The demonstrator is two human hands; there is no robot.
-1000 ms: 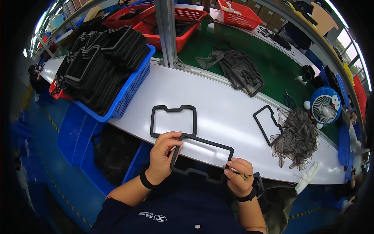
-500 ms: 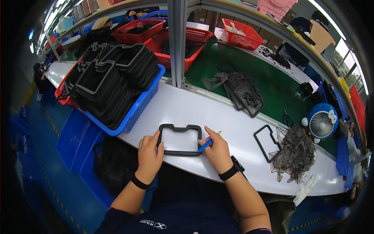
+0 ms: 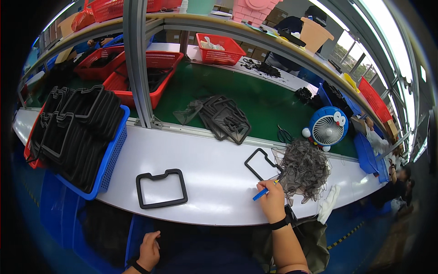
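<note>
A thick black frame [image 3: 164, 204] with a notched upper edge lies flat on the white worktop, touched by neither hand. My right hand [image 3: 272, 201] is closed around a slim blue pen-like tool [image 3: 260, 194] with a yellow part; its exact kind is unclear. That hand is at the near side of a thinner black frame [image 3: 253, 170] and beside a heap of crumpled grey mesh pieces [image 3: 303, 171]. My left hand [image 3: 149, 249] is below the worktop's front edge, fingers loosely bent, with nothing visible in it.
At left, a blue basket [image 3: 114, 153] holds stacked black frames [image 3: 80, 132]. Mesh-covered frames [image 3: 223, 118] and a blue fan [image 3: 327, 128] stand on the green surface behind a metal post [image 3: 137, 68]. A white glove [image 3: 327, 205] hangs at the front edge.
Both hands have left the thick frame. My left hand dropped below the worktop edge; my right moved right to the mesh heap, keeping the blue tool. The view turned rightward.
</note>
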